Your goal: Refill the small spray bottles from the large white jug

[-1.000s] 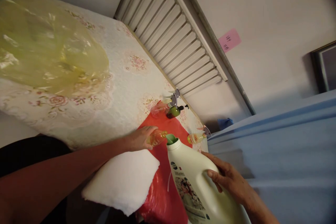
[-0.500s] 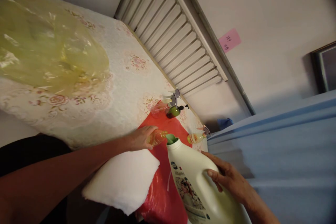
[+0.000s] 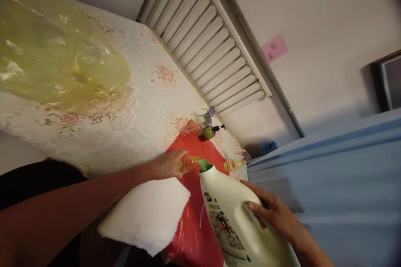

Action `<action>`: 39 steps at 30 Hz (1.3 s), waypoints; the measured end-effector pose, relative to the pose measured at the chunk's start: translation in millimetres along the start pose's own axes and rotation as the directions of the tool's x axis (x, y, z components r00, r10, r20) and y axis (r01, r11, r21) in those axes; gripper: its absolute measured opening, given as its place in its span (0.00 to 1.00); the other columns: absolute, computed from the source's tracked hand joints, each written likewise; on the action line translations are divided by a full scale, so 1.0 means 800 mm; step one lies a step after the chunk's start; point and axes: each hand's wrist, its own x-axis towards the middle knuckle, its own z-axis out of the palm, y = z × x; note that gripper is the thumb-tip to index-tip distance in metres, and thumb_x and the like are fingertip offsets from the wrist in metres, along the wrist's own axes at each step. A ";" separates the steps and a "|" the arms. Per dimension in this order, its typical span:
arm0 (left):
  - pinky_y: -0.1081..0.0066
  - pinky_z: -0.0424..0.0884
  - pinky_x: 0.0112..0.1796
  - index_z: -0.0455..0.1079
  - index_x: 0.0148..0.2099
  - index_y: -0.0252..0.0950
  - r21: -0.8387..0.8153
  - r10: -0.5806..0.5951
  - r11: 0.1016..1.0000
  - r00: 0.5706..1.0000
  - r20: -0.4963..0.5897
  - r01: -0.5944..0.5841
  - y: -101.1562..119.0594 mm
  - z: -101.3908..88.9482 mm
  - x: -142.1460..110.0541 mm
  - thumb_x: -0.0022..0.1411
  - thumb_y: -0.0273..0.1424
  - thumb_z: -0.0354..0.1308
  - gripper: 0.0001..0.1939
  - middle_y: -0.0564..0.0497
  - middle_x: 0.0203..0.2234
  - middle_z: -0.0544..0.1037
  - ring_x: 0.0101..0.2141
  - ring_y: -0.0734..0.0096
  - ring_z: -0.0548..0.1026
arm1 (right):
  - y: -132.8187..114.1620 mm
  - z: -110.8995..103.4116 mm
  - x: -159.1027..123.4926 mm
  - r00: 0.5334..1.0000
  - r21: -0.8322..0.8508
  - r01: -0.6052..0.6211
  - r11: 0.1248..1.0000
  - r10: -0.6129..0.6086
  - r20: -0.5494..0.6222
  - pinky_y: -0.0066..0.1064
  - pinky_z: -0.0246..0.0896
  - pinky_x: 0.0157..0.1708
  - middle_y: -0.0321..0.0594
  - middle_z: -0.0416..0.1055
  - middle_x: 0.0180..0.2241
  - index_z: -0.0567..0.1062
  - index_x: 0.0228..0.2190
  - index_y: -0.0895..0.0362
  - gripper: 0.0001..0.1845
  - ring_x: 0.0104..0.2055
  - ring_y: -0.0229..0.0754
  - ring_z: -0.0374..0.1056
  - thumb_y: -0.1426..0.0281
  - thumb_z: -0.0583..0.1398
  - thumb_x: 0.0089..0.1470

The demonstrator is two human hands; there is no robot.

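Note:
My left hand (image 3: 169, 164) is closed around a small clear bottle (image 3: 189, 163) with yellowish liquid inside. Its neck points at the green spout (image 3: 205, 166) of a large pale-green detergent jug (image 3: 233, 212), and the two openings meet or nearly meet. My right hand (image 3: 272, 212) grips the jug by its handle, the thumb hooked over it. The jug is tilted, its printed label facing me. Beneath both lies a red plastic sheet (image 3: 200, 146). A white cloth or paper towel (image 3: 150, 212) is under my left forearm.
Behind the bottles stand a clear spray bottle (image 3: 191, 130), a green pump bottle (image 3: 206, 134) and a yellow spray bottle (image 3: 233, 164). A yellow plastic bag (image 3: 62, 54) covers the flowered tablecloth (image 3: 147, 104) at left. A radiator (image 3: 206, 46) runs along the wall; a blue curtain (image 3: 344, 183) hangs right.

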 end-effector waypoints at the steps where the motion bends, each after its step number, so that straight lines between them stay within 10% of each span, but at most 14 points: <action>1: 0.54 0.66 0.56 0.60 0.61 0.42 -0.002 0.002 1.000 1.000 0.006 -0.002 -0.001 0.000 0.000 0.45 0.32 0.69 0.41 0.44 0.55 0.72 0.56 0.46 0.70 | 0.000 0.000 0.000 1.000 -0.003 0.001 1.000 -0.001 -0.001 0.28 0.55 0.23 0.36 0.69 0.28 0.63 0.64 0.58 0.44 0.22 0.34 0.57 0.47 0.61 0.54; 39: 0.50 0.66 0.57 0.58 0.62 0.45 0.007 0.026 1.000 0.998 0.048 -0.026 -0.009 0.001 0.003 0.47 0.34 0.69 0.41 0.44 0.56 0.71 0.57 0.43 0.69 | -0.004 -0.002 -0.001 1.000 0.003 -0.003 1.000 0.003 0.005 0.28 0.55 0.22 0.36 0.70 0.29 0.64 0.64 0.57 0.43 0.21 0.34 0.57 0.47 0.61 0.53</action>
